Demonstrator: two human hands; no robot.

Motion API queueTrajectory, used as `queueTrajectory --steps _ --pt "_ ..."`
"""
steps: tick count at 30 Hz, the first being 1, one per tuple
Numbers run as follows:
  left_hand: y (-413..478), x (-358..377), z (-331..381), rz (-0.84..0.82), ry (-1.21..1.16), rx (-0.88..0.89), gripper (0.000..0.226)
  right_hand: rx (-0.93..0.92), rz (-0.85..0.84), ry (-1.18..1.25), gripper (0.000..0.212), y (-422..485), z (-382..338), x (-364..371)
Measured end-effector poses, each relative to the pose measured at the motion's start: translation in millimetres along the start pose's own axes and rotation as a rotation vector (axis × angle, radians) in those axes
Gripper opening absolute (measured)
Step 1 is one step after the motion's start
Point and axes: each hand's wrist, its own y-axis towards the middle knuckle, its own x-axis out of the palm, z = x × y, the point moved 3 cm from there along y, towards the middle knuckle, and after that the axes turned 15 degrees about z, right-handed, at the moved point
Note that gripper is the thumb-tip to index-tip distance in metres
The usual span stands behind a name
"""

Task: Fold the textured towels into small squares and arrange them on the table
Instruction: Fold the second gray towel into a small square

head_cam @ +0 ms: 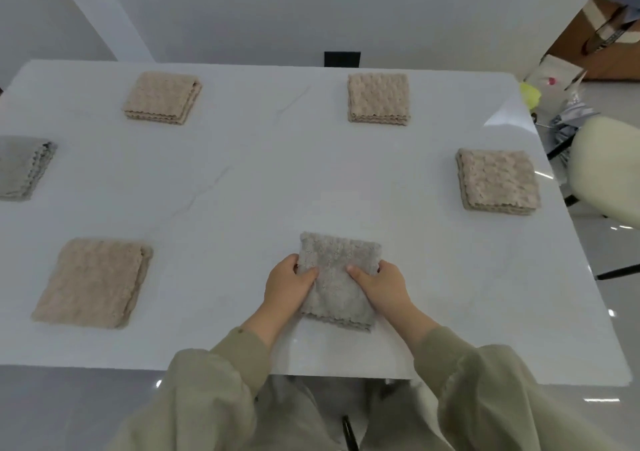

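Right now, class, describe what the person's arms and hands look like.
The left sleeve and right sleeve are loose, long, creased olive-green fabric ending at the wrists. The left grip and right grip are bare: no gloves, rings or watch visible.

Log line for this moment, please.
left grip: holds grey towel | right grip: holds grey towel | grey towel: folded square, on table | set out: four beige squares, one grey square
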Motion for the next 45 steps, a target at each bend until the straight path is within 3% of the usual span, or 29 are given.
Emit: queueTrajectory --steps 4,7,10,13,16,23,33,36,38,41,45 --pt "-25.3 42.8 14.1 0.042 0.006 -0.001 0.009 0.105 -0.159 0.053 0.033 11.3 26.6 -48.9" --pt "-46.7 65.4 19.8 0.09 0.028 0.005 0.011 0.043 -0.229 -0.055 0.026 21.5 39.4 -80.6" --pt "-64.8 73.1 20.3 0.152 0.089 0.01 0.016 -0.006 -0.199 -0.155 0.016 24.3 47.0 -100.3" --pt "-73.3 69.9 18.5 0.209 0.169 0.01 0.018 -0.046 -0.17 -0.236 0.043 21.0 52.1 -106.8" --pt "-74.2 69.8 18.5 0.205 0.176 0.016 0.016 -0.084 -0.119 -0.283 0.051 22.7 55.1 -106.4" --pt "-72.3 77.5 15.9 0.191 0.168 0.062 0.024 -0.181 0.029 -0.358 0.042 18.2 60.6 -105.1" --pt "-69.1 79.0 14.8 0.161 0.072 0.079 0.019 -0.23 0.105 -0.399 0.041 22.2 56.2 -109.1" --pt "-71.2 74.4 16.0 0.178 0.126 0.142 0.022 -0.251 0.095 -0.461 0.027 20.8 55.3 -109.2" --pt "-70.8 68.9 18.6 0.212 -0.013 0.104 0.038 -0.29 0.168 -0.356 0.024 18.2 56.4 -112.2" --pt "-67.1 74.2 32.1 0.139 -0.343 -0.039 0.047 -0.198 0.214 0.025 0.046 9.7 53.7 -108.3" --pt "-64.8 91.7 40.9 0.099 -0.421 -0.084 0.044 -0.093 0.119 0.251 0.055 -7.3 43.6 -76.7"
